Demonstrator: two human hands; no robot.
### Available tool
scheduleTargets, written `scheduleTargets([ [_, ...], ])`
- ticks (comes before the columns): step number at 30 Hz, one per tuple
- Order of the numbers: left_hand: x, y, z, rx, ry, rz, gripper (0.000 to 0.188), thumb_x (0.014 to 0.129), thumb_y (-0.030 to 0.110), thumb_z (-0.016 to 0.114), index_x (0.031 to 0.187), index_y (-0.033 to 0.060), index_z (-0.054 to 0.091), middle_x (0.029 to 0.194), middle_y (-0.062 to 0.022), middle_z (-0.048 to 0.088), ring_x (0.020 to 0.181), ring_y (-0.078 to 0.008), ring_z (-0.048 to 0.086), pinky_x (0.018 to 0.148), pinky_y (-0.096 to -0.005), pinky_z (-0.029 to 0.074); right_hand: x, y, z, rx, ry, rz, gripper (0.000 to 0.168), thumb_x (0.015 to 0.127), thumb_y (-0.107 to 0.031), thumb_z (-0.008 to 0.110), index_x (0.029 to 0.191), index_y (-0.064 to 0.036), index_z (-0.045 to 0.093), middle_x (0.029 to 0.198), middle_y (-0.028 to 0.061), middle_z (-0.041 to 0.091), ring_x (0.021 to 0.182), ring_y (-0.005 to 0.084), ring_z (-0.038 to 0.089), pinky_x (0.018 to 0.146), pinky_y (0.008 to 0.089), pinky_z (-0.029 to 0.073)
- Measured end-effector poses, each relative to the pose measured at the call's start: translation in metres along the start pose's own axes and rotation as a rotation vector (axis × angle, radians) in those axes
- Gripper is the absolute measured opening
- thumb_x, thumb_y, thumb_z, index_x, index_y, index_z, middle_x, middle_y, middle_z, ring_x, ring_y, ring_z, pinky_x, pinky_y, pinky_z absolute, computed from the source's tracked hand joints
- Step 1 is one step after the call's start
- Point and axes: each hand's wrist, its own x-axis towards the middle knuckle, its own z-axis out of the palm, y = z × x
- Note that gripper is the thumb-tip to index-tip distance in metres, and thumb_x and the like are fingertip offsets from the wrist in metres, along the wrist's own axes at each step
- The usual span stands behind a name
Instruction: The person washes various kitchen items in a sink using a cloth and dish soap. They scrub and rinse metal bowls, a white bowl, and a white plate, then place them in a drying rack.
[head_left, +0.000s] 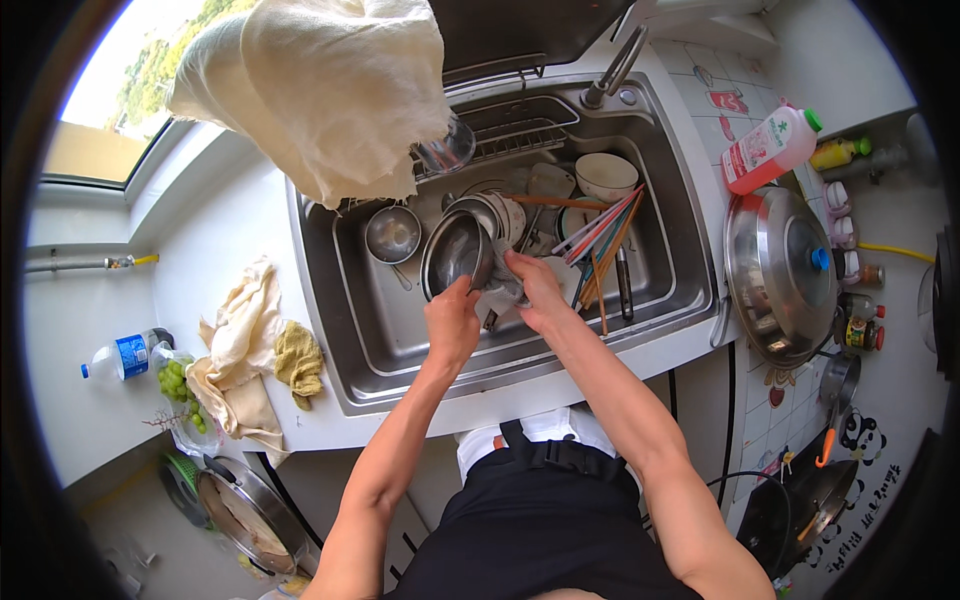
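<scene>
My left hand (453, 321) grips the near rim of a stainless steel bowl (452, 251), which is tilted on its side above the sink (390, 337). My right hand (538, 289) holds a greyish mesh dishcloth (504, 281) against the bowl's right outer side. Behind it, more metal and patterned bowls (512, 214) lean together. A smaller steel bowl (393, 234) sits on the left of the basin with a spoon (403, 279) beside it. Chopsticks (600, 244) of several colours fan out to the right, near a dark-handled utensil (624, 283) and a white bowl (606, 177).
A pale cloth (322, 90) hangs over the sink's back left, partly hiding a wire rack (517, 139). The faucet (615, 67) rises at the back right. Crumpled cloths (244, 360) and grapes (176, 381) lie left. A pink liquid bottle (772, 150) and lidded pan (784, 277) stand right.
</scene>
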Motion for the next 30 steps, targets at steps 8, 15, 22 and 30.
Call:
scheduleTargets([
  [8, -0.014, -0.070, -0.004, 0.195, -0.181, -0.050, 0.017, 0.077, -0.002, 0.056, 0.093, 0.0011, 0.062, 0.085, -0.0208, 0.062, 0.082, -0.0403, 0.059, 0.067, -0.0453, 0.046, 0.030, -0.004, -0.030, 0.184, -0.018, 0.054, 0.024, 0.088, -0.020, 0.060, 0.108, -0.006, 0.058, 0.101, 0.0031, 0.061, 0.093, 0.0157, 0.057, 0.083, 0.0337, 0.045],
  [15, -0.013, -0.131, 0.005, 0.442, -0.468, -0.122, 0.020, 0.072, -0.002, 0.051, 0.086, 0.0042, 0.064, 0.087, -0.0186, 0.064, 0.083, -0.0385, 0.062, 0.071, -0.0460, 0.050, 0.031, -0.031, 0.001, 0.255, -0.130, -0.027, 0.027, 0.088, -0.013, 0.058, 0.114, -0.006, 0.052, 0.108, 0.0070, 0.059, 0.100, 0.0226, 0.058, 0.086, 0.0474, 0.047],
  [22, 0.033, -0.100, -0.020, 0.165, 0.072, 0.076, 0.048, 0.074, 0.002, 0.063, 0.120, 0.0041, 0.050, 0.120, -0.0186, 0.054, 0.106, -0.0383, 0.053, 0.088, -0.0427, 0.044, 0.041, -0.060, 0.029, 0.458, -0.311, -0.012, 0.035, 0.093, -0.024, 0.049, 0.120, -0.001, 0.048, 0.122, 0.0176, 0.052, 0.111, 0.0343, 0.053, 0.095, 0.0526, 0.045],
  [30, 0.138, -0.049, -0.064, 0.326, 0.406, 0.168, 0.027, 0.075, 0.005, 0.061, 0.102, 0.0010, 0.060, 0.102, -0.0181, 0.058, 0.099, -0.0391, 0.052, 0.083, -0.0472, 0.040, 0.048, -0.062, 0.059, 0.397, -0.449, 0.022, 0.041, 0.084, -0.039, 0.063, 0.111, -0.009, 0.054, 0.111, 0.0099, 0.058, 0.101, 0.0283, 0.056, 0.086, 0.0490, 0.048],
])
